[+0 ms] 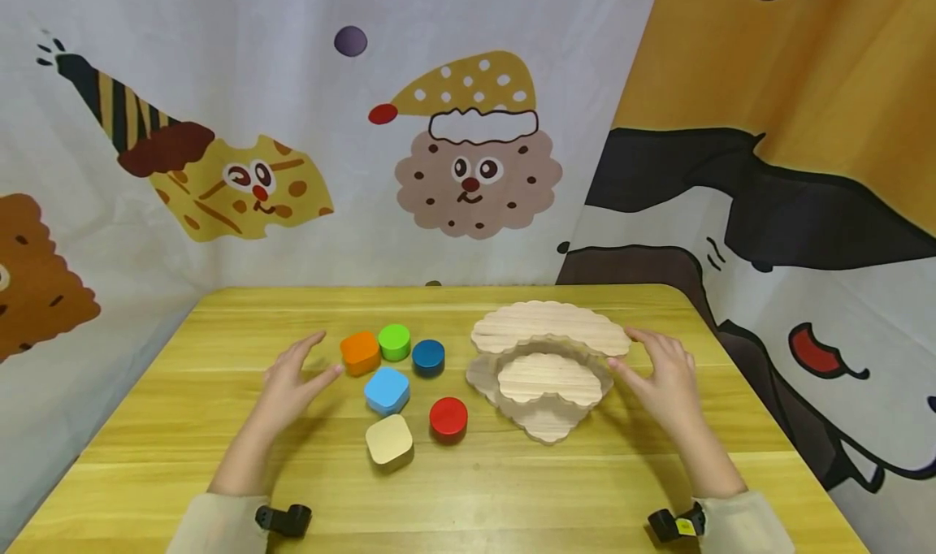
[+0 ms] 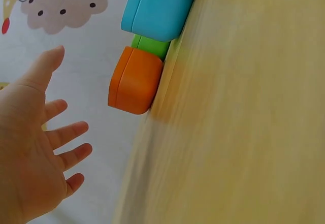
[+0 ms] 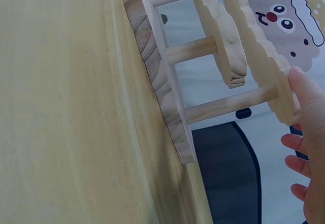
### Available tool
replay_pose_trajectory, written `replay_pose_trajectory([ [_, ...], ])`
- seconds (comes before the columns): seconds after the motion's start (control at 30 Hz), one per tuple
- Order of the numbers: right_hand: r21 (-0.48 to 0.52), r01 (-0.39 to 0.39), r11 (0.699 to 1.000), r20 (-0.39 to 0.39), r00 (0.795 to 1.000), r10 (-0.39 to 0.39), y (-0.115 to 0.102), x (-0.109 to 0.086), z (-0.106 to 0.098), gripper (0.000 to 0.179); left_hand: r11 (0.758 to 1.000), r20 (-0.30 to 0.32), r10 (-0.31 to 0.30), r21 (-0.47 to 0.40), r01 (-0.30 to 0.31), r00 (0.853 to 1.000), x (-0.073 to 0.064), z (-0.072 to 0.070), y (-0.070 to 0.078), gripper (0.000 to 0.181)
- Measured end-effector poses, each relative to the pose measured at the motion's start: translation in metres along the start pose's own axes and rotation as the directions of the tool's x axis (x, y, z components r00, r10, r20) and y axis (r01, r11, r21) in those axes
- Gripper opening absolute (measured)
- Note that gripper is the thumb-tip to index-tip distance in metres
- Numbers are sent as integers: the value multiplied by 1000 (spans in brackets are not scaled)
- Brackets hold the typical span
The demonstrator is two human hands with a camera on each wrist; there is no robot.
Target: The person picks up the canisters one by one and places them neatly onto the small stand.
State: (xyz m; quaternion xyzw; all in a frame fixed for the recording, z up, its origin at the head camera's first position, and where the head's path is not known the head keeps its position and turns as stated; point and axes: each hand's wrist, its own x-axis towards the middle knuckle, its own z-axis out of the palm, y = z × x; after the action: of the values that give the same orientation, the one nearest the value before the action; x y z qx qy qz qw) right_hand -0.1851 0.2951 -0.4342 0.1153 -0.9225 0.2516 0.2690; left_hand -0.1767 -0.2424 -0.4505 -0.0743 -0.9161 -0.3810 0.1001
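Note:
A wooden tiered stand with scalloped tiers is at the table's right half. Dowels join its base to the raised tiers. My right hand pinches the right end of its upper tier, with thumb and index finger on either side. On the left, my left hand holds nothing, its fingers apart. Closest to it is an orange block, short of the fingertips. Beyond that sit a green block, a dark blue block, a light blue block, a cream block and a red block.
The wooden table has its far edge against a printed curtain with cartoon biscuits. Small black cameras sit on the left wrist and right wrist. Light sleeves cover the forearms.

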Motion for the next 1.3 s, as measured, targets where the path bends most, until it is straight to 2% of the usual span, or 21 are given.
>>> replay_pose_trajectory([
  [0.4, 13, -13, 1000, -11, 1000, 13, -1, -1, 3, 54, 994, 30, -34, -101, 37, 999, 12, 14, -11, 73],
  [0.87, 78, -9, 997, -25, 1000, 11, -1, -1, 4, 51, 961, 93, -117, -242, 136, 989, 21, 29, -22, 78],
  [1.07, 104, -14, 994, -20, 1000, 17, 0, -1, 5, 51, 952, 102, -131, -263, 154, 986, 25, 33, -24, 79],
  [1.3, 135, -15, 991, -24, 1000, 19, 2, -2, 7, 51, 955, 100, -141, -248, 162, 985, 28, 36, -23, 79],
])
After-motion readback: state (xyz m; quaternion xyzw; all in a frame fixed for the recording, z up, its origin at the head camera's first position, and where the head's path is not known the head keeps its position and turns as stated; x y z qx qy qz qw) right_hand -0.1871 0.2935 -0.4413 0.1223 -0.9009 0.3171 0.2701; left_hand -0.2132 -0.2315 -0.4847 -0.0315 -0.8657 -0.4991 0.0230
